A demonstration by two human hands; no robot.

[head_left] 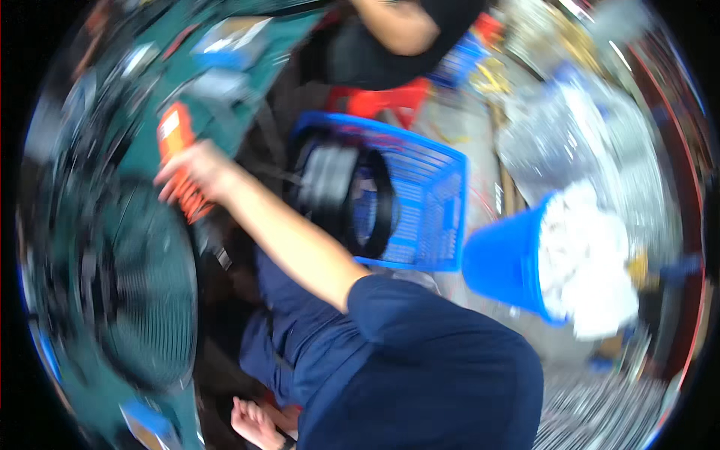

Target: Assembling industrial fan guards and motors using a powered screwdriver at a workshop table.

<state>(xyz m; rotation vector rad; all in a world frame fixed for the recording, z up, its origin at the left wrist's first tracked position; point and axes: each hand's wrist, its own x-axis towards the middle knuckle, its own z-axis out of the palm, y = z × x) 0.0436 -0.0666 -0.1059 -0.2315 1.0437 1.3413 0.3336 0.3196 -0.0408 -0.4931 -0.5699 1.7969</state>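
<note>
My right hand, at the end of my outstretched arm, is wrapped round an orange tool with black markings, shaped like a powered screwdriver; motion blur hides its detail. A dark end of the tool sits near the rim of a round black wire fan grille, which lies on the green table. Low in the view, close to my lap, is my left hand. Its fingers are loosely bent and apart, and I see nothing in them. A dark band circles that wrist.
Beside me stands a blue plastic crate with stacked black rings inside. Right of it is a blue bucket heaped with white material. Clear plastic bags lie beyond. Another person's arm shows at the top.
</note>
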